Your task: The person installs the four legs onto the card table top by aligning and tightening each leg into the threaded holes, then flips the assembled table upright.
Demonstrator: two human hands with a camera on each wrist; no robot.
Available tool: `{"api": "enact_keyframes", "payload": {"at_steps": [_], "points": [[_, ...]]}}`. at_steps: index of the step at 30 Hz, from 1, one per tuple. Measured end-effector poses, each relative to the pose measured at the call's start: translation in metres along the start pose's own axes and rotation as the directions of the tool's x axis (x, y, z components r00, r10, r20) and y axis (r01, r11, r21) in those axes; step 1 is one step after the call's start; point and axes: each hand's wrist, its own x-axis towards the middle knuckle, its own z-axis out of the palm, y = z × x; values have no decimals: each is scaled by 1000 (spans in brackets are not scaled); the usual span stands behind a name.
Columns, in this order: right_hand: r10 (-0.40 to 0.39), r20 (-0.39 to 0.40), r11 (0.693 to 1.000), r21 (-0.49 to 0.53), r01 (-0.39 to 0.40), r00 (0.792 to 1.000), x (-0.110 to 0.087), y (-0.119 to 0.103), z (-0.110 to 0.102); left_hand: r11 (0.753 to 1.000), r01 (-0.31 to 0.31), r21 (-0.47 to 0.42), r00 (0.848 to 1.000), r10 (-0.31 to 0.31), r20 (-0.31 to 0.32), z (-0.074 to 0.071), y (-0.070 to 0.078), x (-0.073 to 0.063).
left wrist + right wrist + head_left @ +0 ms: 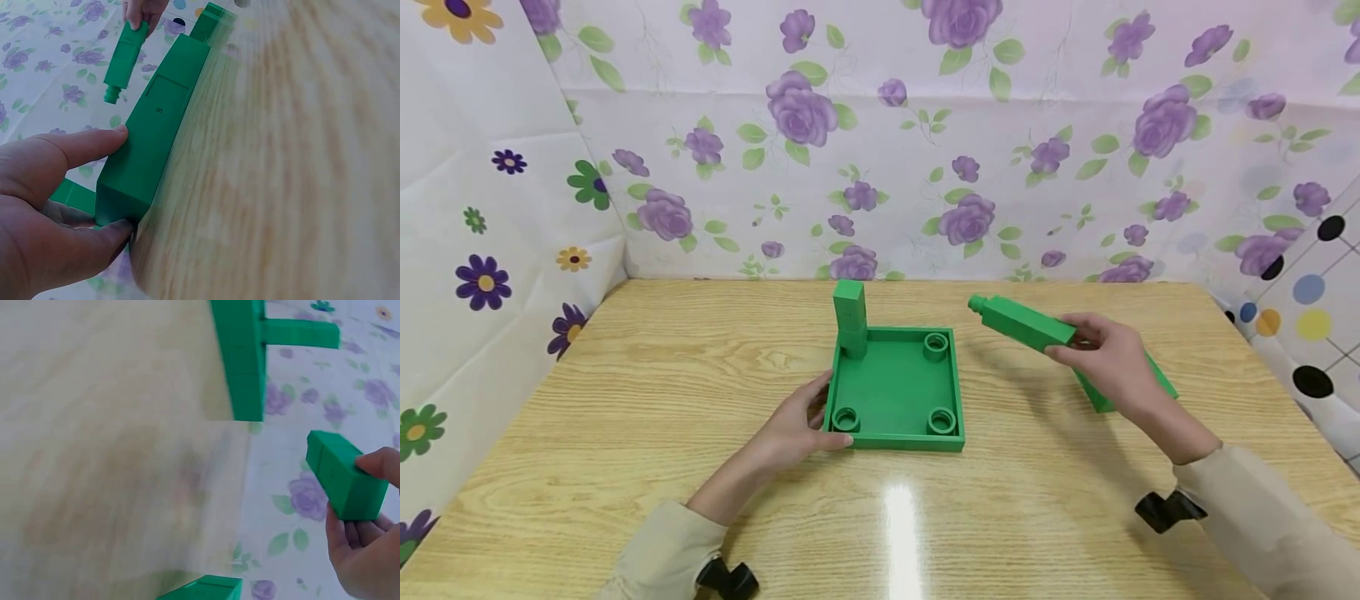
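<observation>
A shallow green square tray lies on the table with round sockets in three visible corners. A green square post stands upright in its back left corner. My left hand grips the tray's front left corner, thumb along the front wall and fingers at the left side. In the left wrist view, the tray's outer wall sits between thumb and fingers. My right hand holds a second green post by its plain end, raised above the table right of the tray. Its knobbed, threaded-looking end points left, toward the tray.
More green post-like pieces lie on the wooden table at the right, partly hidden beneath my right hand and forearm. A flowered cloth hangs behind the table's back edge; patterned cloths flank both sides.
</observation>
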Motion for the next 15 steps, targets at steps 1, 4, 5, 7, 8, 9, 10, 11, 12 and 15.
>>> {"api": "enact_keyframes", "payload": {"at_steps": [1, 4, 5, 7, 8, 9, 10, 11, 12, 15], "points": [[4, -7, 999, 34, -4, 1000, 2, -2, -1, 1000, -1, 0, 1000, 1, 1, 0, 0, 0], [28, -28, 988, 155, -23, 999, 9, -7, -3, 1000, -4, 1, 1000, 4, 1, 0, 0, 0], [36, -33, 981, 190, -29, 999, 12, -8, -4, 1000, -6, 2, 1000, 6, 1, 0, 0, 0], [56, -33, 969, 242, -46, 998, 17, -12, -5, 1000, -8, 4, 1000, 8, 3, 0, 0, 0], [65, -31, 962, 267, -55, 997, 19, -14, -5, 1000, -9, 4, 1000, 9, 3, 0, 0, 0], [73, -29, 958, 279, -62, 997, 21, -16, -5, 1000, -10, 4, 1000, 10, 6, 0, 0, 0], [79, -27, 956, 286, -68, 997, 24, -18, -5, 1000, -11, 5, 1000, 11, 8, 0, 0, 0], [84, -25, 954, 292, -73, 996, 26, -20, -4, 1000, -12, 5, 1000, 12, 11, 0, 0, 0], [90, -27, 952, 295, -78, 996, 29, -22, -2, 1000, -14, 5, 1000, 14, 13, 0, 0, -1], [87, -48, 926, 371, -63, 995, 38, -29, 5, 1000, -19, 1, 1000, 19, 21, 0, -1, -1]]}}
